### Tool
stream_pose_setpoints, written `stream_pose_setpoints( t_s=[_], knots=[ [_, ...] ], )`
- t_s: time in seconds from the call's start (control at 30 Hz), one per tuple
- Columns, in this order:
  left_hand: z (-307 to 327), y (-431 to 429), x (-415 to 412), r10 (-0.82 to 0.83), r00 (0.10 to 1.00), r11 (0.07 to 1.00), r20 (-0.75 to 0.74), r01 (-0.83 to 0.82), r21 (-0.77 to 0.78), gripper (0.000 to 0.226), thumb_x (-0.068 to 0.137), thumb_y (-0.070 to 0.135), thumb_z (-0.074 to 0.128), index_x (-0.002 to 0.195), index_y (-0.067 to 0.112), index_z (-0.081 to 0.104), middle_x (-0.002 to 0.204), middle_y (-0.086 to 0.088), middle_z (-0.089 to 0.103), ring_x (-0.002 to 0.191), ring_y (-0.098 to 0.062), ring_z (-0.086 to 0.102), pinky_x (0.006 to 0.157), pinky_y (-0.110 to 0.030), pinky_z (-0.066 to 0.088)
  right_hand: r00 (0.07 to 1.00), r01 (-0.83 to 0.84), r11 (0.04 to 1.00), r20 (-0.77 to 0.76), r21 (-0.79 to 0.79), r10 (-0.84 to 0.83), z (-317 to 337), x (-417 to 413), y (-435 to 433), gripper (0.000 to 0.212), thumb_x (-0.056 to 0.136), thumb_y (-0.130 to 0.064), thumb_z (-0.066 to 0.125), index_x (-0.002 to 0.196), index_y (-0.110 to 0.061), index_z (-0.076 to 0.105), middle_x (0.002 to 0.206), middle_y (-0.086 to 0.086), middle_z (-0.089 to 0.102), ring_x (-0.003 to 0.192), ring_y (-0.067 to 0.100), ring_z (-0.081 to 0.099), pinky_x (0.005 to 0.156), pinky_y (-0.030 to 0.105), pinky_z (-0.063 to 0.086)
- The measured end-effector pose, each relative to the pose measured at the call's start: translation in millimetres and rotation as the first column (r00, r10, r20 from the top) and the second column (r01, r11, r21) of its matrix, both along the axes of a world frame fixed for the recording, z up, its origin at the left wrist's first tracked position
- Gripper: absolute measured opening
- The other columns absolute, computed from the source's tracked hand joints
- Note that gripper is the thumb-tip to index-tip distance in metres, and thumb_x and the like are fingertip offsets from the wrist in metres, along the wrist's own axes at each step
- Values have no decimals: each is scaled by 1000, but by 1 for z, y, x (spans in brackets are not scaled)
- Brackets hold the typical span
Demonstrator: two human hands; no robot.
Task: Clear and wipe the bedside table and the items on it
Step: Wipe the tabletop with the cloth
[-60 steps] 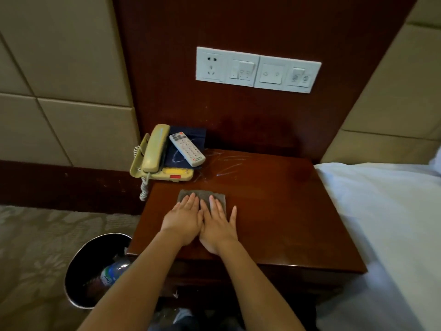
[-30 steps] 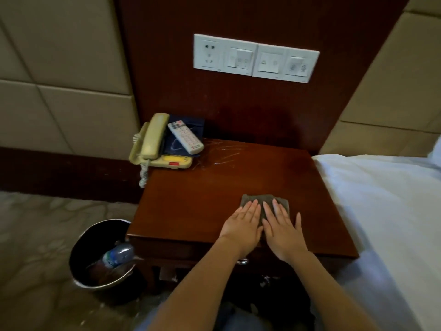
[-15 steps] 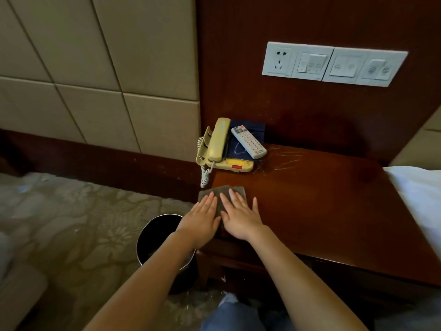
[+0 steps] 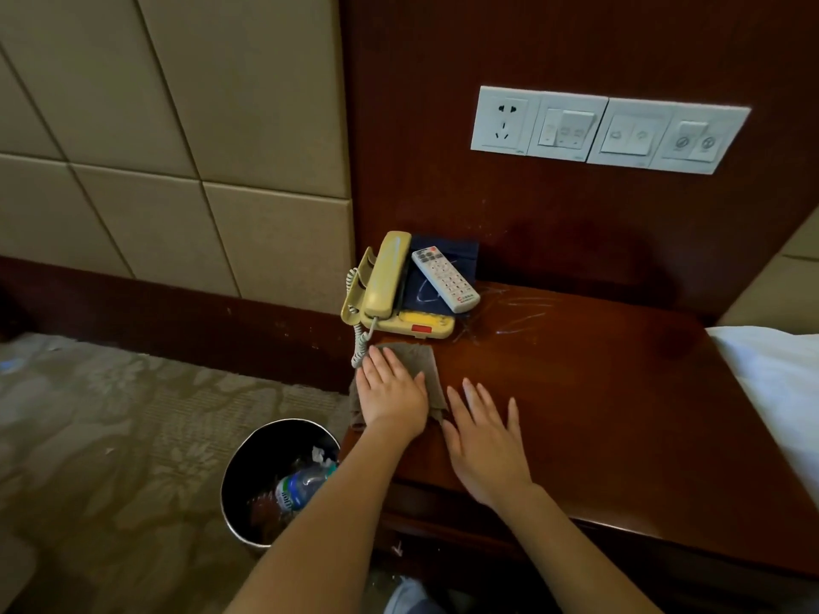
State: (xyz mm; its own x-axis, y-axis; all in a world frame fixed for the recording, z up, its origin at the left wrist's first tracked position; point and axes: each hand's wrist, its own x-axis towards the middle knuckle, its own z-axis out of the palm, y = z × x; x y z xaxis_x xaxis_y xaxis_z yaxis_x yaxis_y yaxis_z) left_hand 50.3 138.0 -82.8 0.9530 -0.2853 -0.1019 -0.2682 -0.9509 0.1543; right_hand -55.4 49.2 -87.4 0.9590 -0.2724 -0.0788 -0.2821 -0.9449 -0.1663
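The dark wooden bedside table (image 4: 598,392) fills the right half of the view. At its near left corner lies a grey cloth (image 4: 423,363), partly hanging over the left edge. My left hand (image 4: 392,394) lies flat on the cloth, fingers spread. Just right of the cloth, my right hand (image 4: 485,438) rests flat on the bare wood, holding nothing. A yellow telephone (image 4: 385,288) sits at the far left corner. A white remote control (image 4: 445,279) lies on a dark blue folder (image 4: 447,254) on top of it.
A round black bin (image 4: 241,485) with a plastic bottle (image 4: 301,487) stands on the carpet left of the table. White bedding (image 4: 780,383) borders the table's right side. A white socket and switch panel (image 4: 607,128) is on the wooden wall behind.
Both hands slid the cloth right, then back to the table's left edge. Now my right hand has come off the cloth onto bare wood; my left hand stays on it.
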Motion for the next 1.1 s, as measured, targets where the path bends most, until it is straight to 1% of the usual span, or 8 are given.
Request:
stream_pose_setpoints(
  t_s=[0.1, 0.2, 0.33, 0.5, 0.73, 0.9, 1.03, 1.1],
  knots=[
    [1, -10, 20, 23, 1000, 1000, -4, -23, -18, 68, 101, 43, 18, 149, -3, -1, 156, -24, 7, 144, -35, 13, 114, -41, 19, 999, 2, 1000, 34, -11, -1, -3, -2, 0, 83, 78, -55, -20, 153, -28, 4, 161, -4, -4, 148, 14, -9, 116, 47, -9],
    [-1, -5, 34, 50, 998, 991, -23, -53, -126, 65, 101, 41, 25, 148, 0, 8, 151, -22, 22, 137, -34, 30, 102, -42, 36, 999, -3, 1000, 43, -16, 4, -5, -2, 0, 86, 74, -54, -21, 153, -28, 4, 161, -4, -4, 148, 14, -9, 116, 48, -9],
    [-5, 12, 46, 38, 990, 960, -137, -75, -271, 56, 100, 38, 31, 143, 3, 21, 145, -20, 32, 129, -36, 39, 97, -47, 38, 999, -10, 1000, 35, -18, 11, -6, -1, 1, 77, 83, -54, -14, 153, -28, 4, 161, -3, -2, 148, 16, -7, 116, 49, -6],
    [-6, 42, 29, 8, 961, 932, -275, -107, -345, 53, 100, 40, 35, 135, 1, 32, 135, -20, 43, 119, -36, 48, 95, -44, 41, 1000, -7, 1000, -11, -2, 7, -2, -1, 0, 55, 102, -45, 11, 153, -26, 3, 161, -2, -4, 148, 16, -7, 117, 50, -6],
    [-13, 99, -32, -10, 884, 779, -468, -286, -558, 38, 101, 34, 38, 125, 5, 42, 107, -10, 58, 94, -23, 59, 75, -33, 50, 999, -7, 1000, -47, -14, 7, 2, -5, 3, 56, 102, -45, 9, 153, -25, 0, 161, 0, -6, 148, 17, -8, 117, 50, -7],
    [-25, 118, -68, 2, 848, 642, -531, -408, -649, 35, 101, 33, 38, 124, 8, 44, 115, -14, 57, 102, -27, 59, 91, -45, 50, 999, 13, 1000, -47, -27, -14, 2, -8, 7, 56, 102, -46, 8, 153, -25, 0, 161, 0, -6, 148, 17, -8, 116, 49, -7],
    [-23, 102, -64, 99, 781, 544, -617, -562, -623, 36, 102, 38, 30, 120, 8, 41, 115, -12, 54, 105, -28, 55, 86, -37, 46, 1000, 10, 1000, -24, -25, -10, 1, -9, 6, 56, 102, -46, 9, 153, -24, 1, 161, 0, -5, 148, 17, -7, 117, 49, -6],
    [-25, 99, -50, 129, 738, 522, -662, -619, -587, 44, 102, 41, 29, 113, 3, 49, 108, -16, 60, 100, -30, 58, 87, -40, 48, 1000, 6, 1000, -13, -23, -6, 0, -9, 5, 57, 101, -46, 9, 153, -25, 2, 161, 0, -5, 148, 17, -7, 117, 49, -6]
  ],
)
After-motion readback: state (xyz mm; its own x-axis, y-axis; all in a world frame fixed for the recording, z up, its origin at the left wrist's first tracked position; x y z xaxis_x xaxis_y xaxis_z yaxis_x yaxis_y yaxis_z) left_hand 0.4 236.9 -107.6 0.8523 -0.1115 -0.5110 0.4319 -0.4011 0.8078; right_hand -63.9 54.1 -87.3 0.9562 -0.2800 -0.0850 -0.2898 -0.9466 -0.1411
